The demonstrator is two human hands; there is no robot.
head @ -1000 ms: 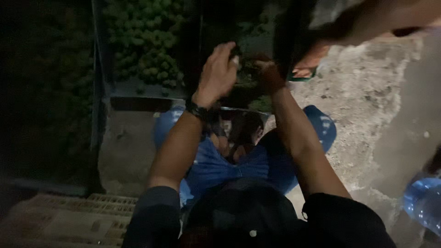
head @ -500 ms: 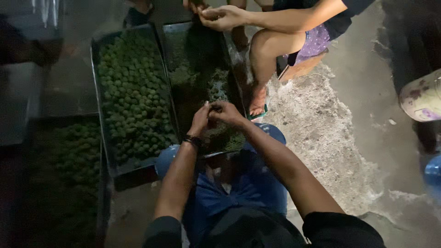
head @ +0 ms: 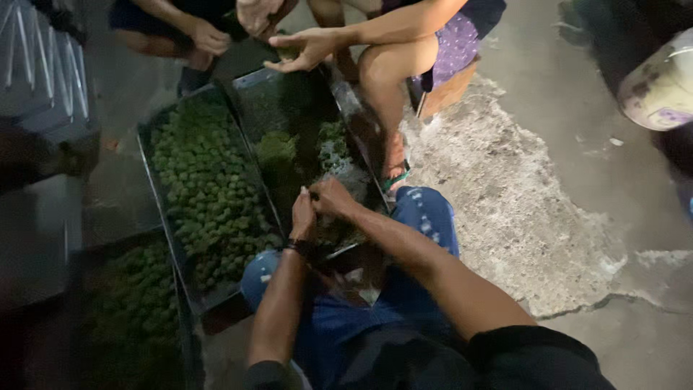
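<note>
My left hand (head: 303, 214), with a dark band at the wrist, and my right hand (head: 334, 196) meet fingertip to fingertip over the near end of the middle tray (head: 359, 115). Together they pinch a small green piece (head: 312, 196), which the fingers mostly hide. That tray holds clumps of green leafy stuff (head: 278, 155) and some pale bits (head: 339, 162). The tray to its left (head: 148, 184) is packed with small round green pieces (head: 209, 180). My knees in blue jeans (head: 426, 213) flank the tray's near edge.
Another person's open hand (head: 299, 50) hovers over the tray's far end, and a second person's hand (head: 208, 37) is beside it. A foot in a green sandal (head: 393, 170) rests by the tray. A third tray of green pieces (head: 130, 310) lies lower left. A round pale container (head: 660, 87) stands on cracked concrete at the upper right.
My hands have drawn back from the tray's far part to its near end and come together. The view has tilted, so more of the trays and the people opposite shows.
</note>
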